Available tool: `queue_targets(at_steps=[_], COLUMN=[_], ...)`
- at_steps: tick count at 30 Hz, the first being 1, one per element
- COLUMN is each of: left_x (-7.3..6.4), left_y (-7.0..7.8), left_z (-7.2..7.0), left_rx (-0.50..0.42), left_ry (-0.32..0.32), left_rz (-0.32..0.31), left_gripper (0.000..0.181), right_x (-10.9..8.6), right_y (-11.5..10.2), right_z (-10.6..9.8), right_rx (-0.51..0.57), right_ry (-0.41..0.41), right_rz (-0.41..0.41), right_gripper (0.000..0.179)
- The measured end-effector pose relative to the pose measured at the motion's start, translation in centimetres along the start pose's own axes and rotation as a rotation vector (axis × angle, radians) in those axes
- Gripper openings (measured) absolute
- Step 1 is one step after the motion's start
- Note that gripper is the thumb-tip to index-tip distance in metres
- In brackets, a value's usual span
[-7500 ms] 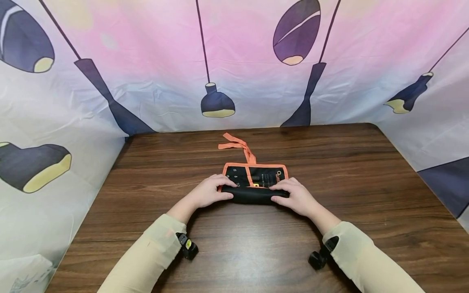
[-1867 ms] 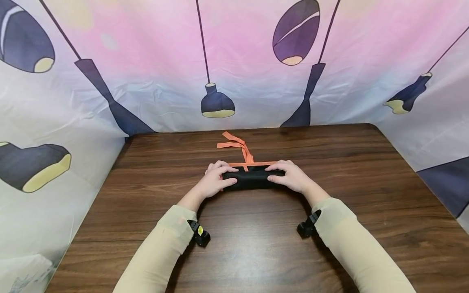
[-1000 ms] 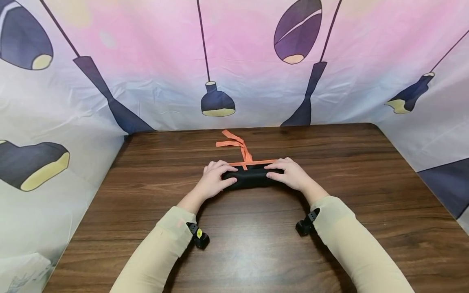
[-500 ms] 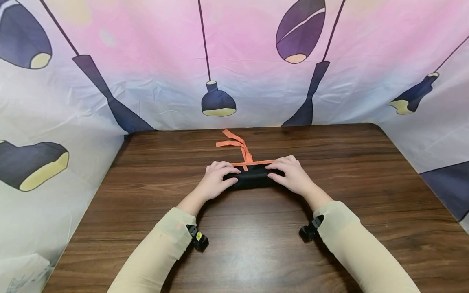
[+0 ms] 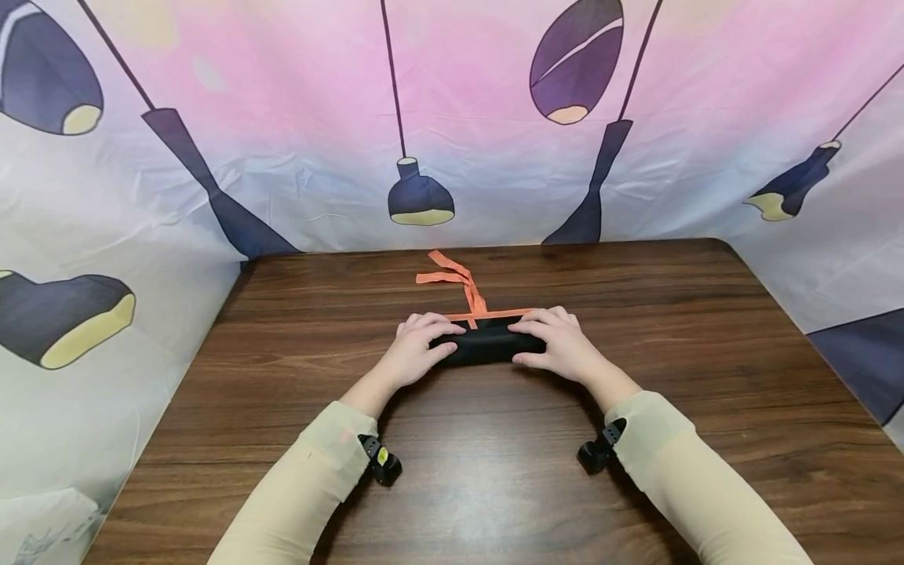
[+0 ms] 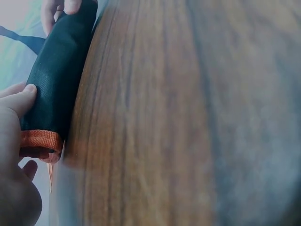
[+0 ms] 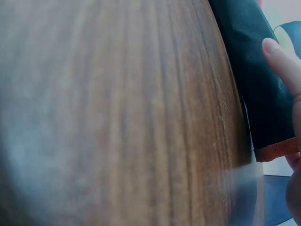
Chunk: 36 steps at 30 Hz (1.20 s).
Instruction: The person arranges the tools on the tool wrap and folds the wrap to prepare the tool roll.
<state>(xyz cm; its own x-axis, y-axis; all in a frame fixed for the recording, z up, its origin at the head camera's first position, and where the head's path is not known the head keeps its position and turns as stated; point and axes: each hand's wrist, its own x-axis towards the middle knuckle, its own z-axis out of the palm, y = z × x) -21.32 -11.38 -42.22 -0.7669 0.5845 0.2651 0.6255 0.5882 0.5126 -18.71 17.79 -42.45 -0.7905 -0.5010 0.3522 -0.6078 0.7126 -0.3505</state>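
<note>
A black fabric tool roll [image 5: 487,345] with orange edging lies rolled into a thick cylinder across the table. My left hand [image 5: 417,349] grips its left end, thumb on the near side and fingers over the top. At the right end my right hand [image 5: 561,345] holds it the same way. Past the roll, a narrow strip of the flap with an orange border shows, and two orange tie straps [image 5: 475,294] stretch away from it. In the left wrist view the orange-trimmed end of the roll [image 6: 59,75] is visible beside the thumb. What lies inside is hidden.
The dark wood-grain table [image 5: 487,471] extends around the roll on all sides. A fabric backdrop [image 5: 318,196] printed with lamps hangs behind the table's far edge and along both sides. A whitish bag-like object [image 5: 49,522] is at the lower left.
Since the earliest frame, the roll and both hands have moved away from me, and the printed flap has been rolled under. Lately my right thumb has shifted slightly; the straps stay put.
</note>
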Motion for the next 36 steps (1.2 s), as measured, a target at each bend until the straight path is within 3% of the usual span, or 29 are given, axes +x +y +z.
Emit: queue_targets(at_steps=[8, 18, 28, 36], left_x=[0.0, -0.1, 0.2, 0.4], left_y=[0.3, 0.2, 0.2, 0.5], left_z=[-0.1, -0.2, -0.4, -0.4], left_rx=[0.115, 0.196, 0.365, 0.392], left_ry=[0.026, -0.053, -0.069, -0.054], left_rz=[0.078, 0.075, 0.127, 0.151], left_gripper=[0.029, 0.054, 0.055, 0.051], right_x=[0.1, 0.5, 0.9, 1.2], right_y=[0.3, 0.2, 0.3, 0.0], right_z=[0.0, -0.5, -0.2, -0.2], right_rx=[0.008, 0.006, -0.068, -0.154], right_ry=[-0.021, -0.078, -0.122, -0.116], right_rz=[0.012, 0.057, 0.058, 0.010], right_gripper=[0.050, 0.049, 0.053, 0.052])
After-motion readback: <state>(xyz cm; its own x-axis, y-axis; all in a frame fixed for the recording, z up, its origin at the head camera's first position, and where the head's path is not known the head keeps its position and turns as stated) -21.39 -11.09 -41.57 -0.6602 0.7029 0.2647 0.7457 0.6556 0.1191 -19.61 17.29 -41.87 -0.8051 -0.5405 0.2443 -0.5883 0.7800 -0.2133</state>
